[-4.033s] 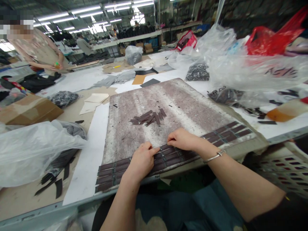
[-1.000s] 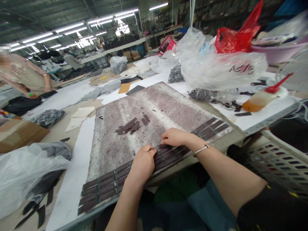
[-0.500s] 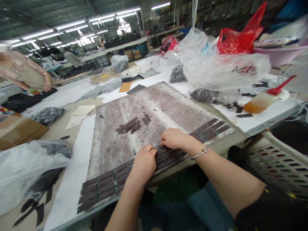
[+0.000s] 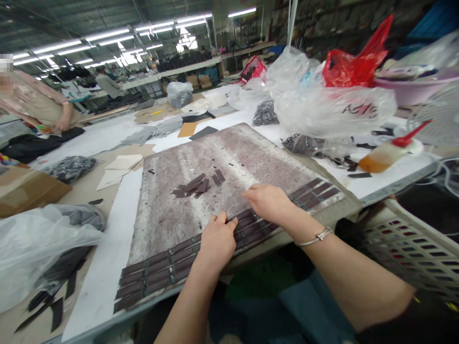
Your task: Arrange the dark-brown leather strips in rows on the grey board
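Several rows of dark brown strips (image 4: 158,268) lie end to end along the front edge of a worn, stained board (image 4: 186,162). My left hand (image 4: 219,241) rests over the middle of these rows, its bent fingers closed at the edge of a brown strip in the top row. Just right of it, my right hand (image 4: 270,203) is above the rows, fingers pressed together; whatever may be between them is hidden. Farther back on the board sits a small pile of loose brown strips (image 4: 193,186), with two strips (image 4: 218,177) beside it.
A squeeze bottle (image 4: 380,157) with amber liquid and a red tip stands at right, near clear plastic bags (image 4: 333,110). Below is a white plastic basket (image 4: 412,248). Left are a cardboard box (image 4: 32,188) and a plastic bag (image 4: 46,248). Another person (image 4: 43,102) works far left.
My right hand has lifted slightly off the rows and moved a little right, away from my left hand. The left hand stays at nearly the same place on the strips.
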Demonstrator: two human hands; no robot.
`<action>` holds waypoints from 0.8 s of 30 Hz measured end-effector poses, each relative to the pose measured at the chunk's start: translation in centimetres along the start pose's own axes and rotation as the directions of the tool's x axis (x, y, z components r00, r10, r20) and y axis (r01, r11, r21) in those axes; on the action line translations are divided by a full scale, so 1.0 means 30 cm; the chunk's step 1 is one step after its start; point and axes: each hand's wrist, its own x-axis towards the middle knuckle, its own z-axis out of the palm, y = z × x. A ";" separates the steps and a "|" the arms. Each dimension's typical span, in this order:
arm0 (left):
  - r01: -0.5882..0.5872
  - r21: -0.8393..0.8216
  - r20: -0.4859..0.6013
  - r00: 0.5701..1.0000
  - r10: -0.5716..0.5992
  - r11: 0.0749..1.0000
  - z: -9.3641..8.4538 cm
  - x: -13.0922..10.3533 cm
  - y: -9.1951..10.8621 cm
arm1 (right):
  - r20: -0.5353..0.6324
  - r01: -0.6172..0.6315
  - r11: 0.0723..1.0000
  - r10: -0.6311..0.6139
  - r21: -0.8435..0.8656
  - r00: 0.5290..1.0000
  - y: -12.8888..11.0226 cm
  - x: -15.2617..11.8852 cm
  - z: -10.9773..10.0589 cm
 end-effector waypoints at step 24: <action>0.105 -0.026 0.015 0.994 -0.105 0.994 -0.039 0.020 0.042 | 0.133 -0.013 1.000 0.014 -0.009 0.991 -0.050 -0.069 0.018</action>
